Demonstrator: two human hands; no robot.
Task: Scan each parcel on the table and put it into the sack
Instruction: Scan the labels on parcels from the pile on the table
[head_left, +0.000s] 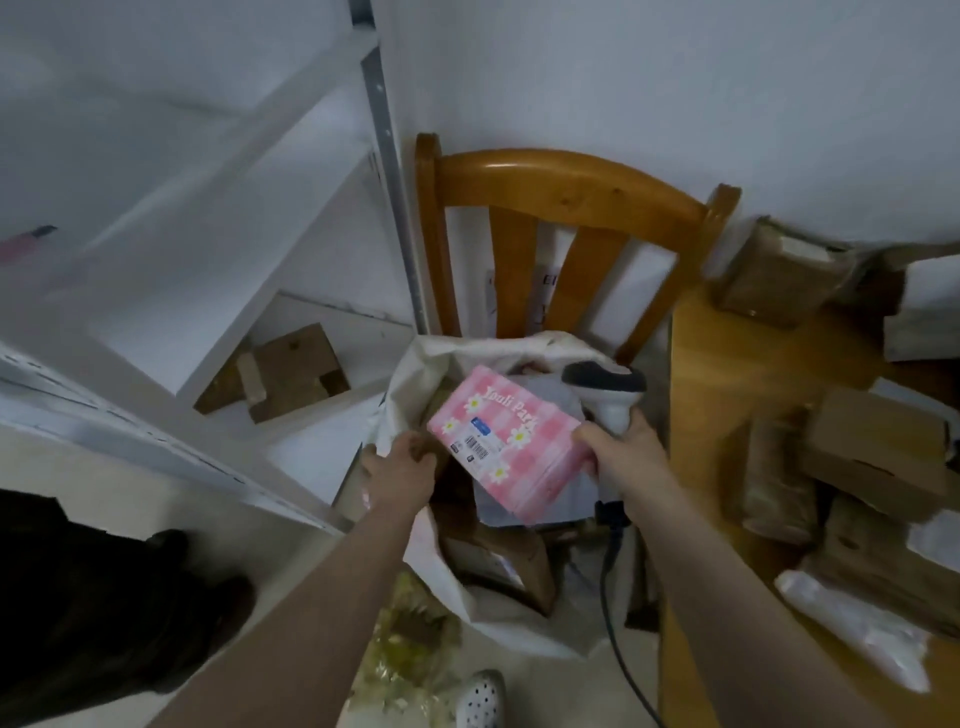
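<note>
Nearest, the scanner's cable (613, 597) hangs down past the sack's (415, 374) right side, close against the bench (727, 374) edge. It could snag there or drag across the sack's mouth as the arm swings back. Brown parcels (498, 561) already lie inside the sack, near the front. Above them the left grip (402, 465) has its fingers curled on the sack's left rim, apparently holding the mouth open. The right grip (618, 457) carries two things at once: its fingers wrap the scanner (608, 389) handle while the thumb pinches a corner of the pink parcel (506, 441). That parcel hangs tilted over the open sack, label side up, so it looks about to be dropped in. The main risk is the shared hold. Easing the thumb may loosen the scanner too, or the parcel may slip early, strike the rim and fall to the floor. If the left grip lets go, the limp rim would likely fold over the opening. Room is tight: the chair (561, 192) stands behind the sack, the white shelving (208, 260) to its left and the bench to its right, so only the path straight down is free. Farther right, more boxes (878, 431) wait heaped on the bench, and a careless sweep back could knock them.
</note>
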